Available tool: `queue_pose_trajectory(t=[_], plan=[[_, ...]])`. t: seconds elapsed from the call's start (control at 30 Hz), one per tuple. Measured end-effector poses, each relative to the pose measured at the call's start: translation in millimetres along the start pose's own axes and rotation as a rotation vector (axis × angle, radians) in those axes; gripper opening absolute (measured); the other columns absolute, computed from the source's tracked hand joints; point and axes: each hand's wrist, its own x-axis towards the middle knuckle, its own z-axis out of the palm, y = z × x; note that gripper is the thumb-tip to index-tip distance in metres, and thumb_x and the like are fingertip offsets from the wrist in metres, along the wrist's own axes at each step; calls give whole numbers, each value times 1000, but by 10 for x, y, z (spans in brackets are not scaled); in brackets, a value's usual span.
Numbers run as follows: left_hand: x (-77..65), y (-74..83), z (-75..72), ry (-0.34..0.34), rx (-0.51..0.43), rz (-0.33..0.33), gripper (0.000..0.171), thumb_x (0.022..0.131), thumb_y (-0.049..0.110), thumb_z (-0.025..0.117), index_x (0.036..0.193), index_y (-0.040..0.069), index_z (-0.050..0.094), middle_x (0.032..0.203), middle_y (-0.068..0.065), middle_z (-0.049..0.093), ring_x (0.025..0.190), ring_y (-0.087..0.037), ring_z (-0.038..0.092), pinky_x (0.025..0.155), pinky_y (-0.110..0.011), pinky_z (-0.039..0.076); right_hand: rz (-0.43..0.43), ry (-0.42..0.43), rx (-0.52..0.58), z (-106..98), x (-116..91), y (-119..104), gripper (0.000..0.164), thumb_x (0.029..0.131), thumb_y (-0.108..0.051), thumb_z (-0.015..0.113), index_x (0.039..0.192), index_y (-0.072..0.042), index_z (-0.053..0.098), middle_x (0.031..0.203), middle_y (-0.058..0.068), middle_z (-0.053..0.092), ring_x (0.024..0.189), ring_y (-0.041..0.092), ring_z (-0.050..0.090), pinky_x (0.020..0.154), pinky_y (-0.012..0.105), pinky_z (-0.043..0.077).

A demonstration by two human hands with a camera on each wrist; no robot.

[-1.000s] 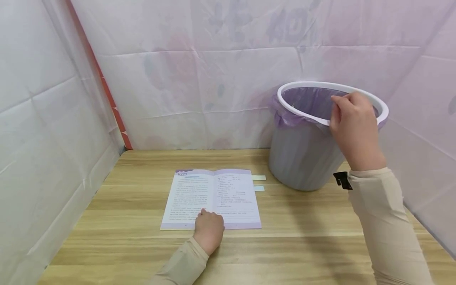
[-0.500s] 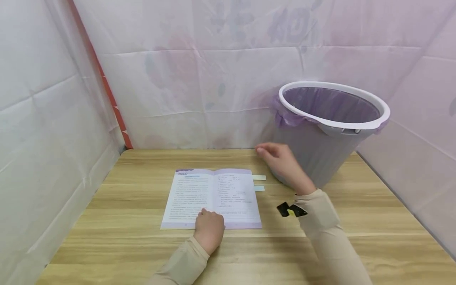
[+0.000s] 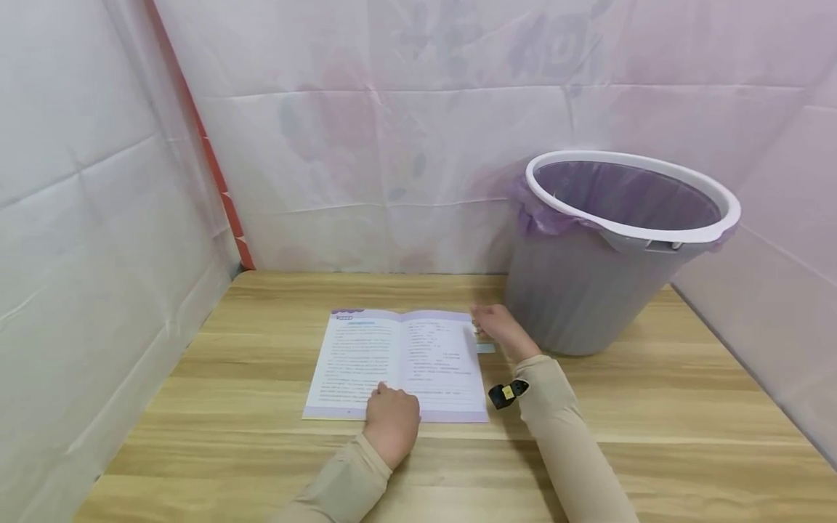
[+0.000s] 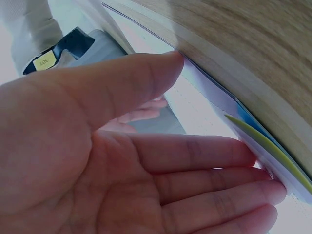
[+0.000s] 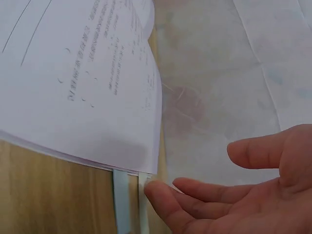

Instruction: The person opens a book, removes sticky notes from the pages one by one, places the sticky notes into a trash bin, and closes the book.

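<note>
An open booklet (image 3: 434,370) with printed text lies on the wooden table. My left hand (image 3: 394,425) rests on its lower edge near the fold; in the left wrist view its fingers (image 4: 195,153) are fairly straight against the pages. At the booklet's right edge is my right hand (image 3: 502,330). Two paper tabs stick out there: a light blue tab (image 5: 121,200) and a pale whitish tab (image 5: 143,202). My right fingertips are right beside the pale tab in the right wrist view, with the thumb (image 5: 253,152) spread apart from them.
A grey trash bin (image 3: 575,298) with a white rim (image 3: 628,157) and a purple liner bag (image 3: 546,218) stands at the back right, close behind my right hand. Pale printed sheeting (image 3: 314,160) walls the table at the back and sides.
My right hand has moved from over the bin's rim down and left to the booklet's tabs. My left hand has stayed on the booklet. The head view has shifted slightly.
</note>
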Motion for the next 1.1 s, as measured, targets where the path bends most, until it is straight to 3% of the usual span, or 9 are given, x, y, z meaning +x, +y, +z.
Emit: queue_pose_trajectory(t=[0.07,0.23,0.37,0.57,0.73,0.83,0.93,1.03,1.1], plan=[[4,-1,4,-1,4,0,33,86,37,70,97,7,76,104,-13,71,106,-33,64,85,-39,54,12,4,68,11,22,26,37,102,-21,43,115,13,50,95,11,50,84,20,50,85,36,48],[1,10,-6,4,17,-4,34,86,38,70,97,7,76,103,-12,72,106,-32,64,85,-37,55,39,-19,199,-23,39,84,37,100,-16,46,119,16,48,96,12,54,81,15,55,79,27,52],[-6,10,-27,3,13,-5,35,85,39,70,96,6,76,103,-13,72,104,-33,65,83,-38,55,37,-49,255,-50,33,95,36,99,-11,46,121,18,48,100,14,59,83,14,59,84,29,52],[3,-19,-19,17,3,-2,36,84,39,71,92,5,75,96,-14,72,96,-31,67,75,-38,57,12,-94,139,-65,-60,81,49,96,-11,55,133,18,40,118,24,58,90,16,60,94,37,48],[17,-109,-54,27,-94,11,32,84,34,72,77,2,70,72,-10,65,67,-21,64,54,-35,54,-15,-219,48,-91,-232,57,32,91,-6,62,113,17,56,92,14,68,76,15,64,78,36,56],[-20,-138,-159,56,-144,20,34,86,32,71,82,-2,70,78,-14,65,69,-23,64,56,-38,55,-20,-277,52,-121,-324,-5,21,90,-4,64,100,13,61,81,8,67,68,14,64,69,31,57],[-159,-68,-311,176,-169,111,37,86,32,70,95,-5,69,94,-15,66,81,-24,65,68,-36,56,-26,-304,65,-128,-397,-75,20,89,-5,65,98,13,62,77,8,67,64,13,65,65,28,57],[-342,66,-429,264,-193,335,41,91,32,65,114,-2,65,115,-12,65,103,-22,63,83,-32,53,-41,-310,88,-106,-469,-157,21,89,-5,65,99,14,62,77,9,67,65,13,65,67,29,58],[-413,164,-438,293,-204,482,40,93,32,62,120,2,64,119,-7,64,107,-16,62,84,-27,52,-67,-298,93,-80,-506,-205,23,90,-5,65,101,15,61,79,9,67,68,14,66,69,30,58]])
